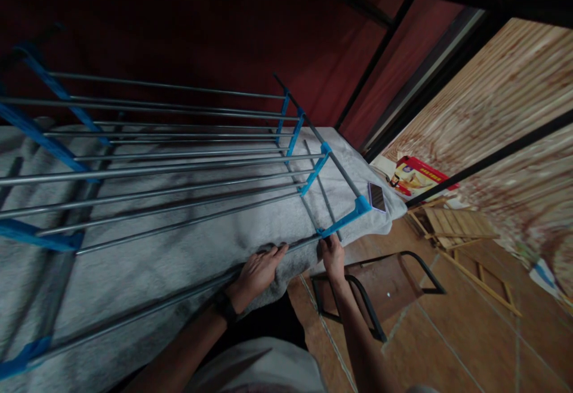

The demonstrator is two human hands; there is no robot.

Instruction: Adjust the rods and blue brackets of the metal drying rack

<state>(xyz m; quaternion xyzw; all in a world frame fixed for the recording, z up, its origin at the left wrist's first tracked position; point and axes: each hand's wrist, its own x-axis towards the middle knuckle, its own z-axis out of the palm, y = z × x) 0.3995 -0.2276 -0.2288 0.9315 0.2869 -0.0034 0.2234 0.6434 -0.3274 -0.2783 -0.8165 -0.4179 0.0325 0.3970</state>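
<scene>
Rack [170, 160] cut off at left edge

— Dim overall?
— Yes, the dark red wall [188, 28] nearly black; light falls brighter on the wooden panel [505, 94] at right.
— Distortion?
— Wide-angle bending at edges, slight softness throughout

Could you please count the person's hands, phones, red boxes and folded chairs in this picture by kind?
Hands: 2, the left hand and the right hand
Phone: 1
Red box: 1
Folded chair: 1
Total: 5
</scene>
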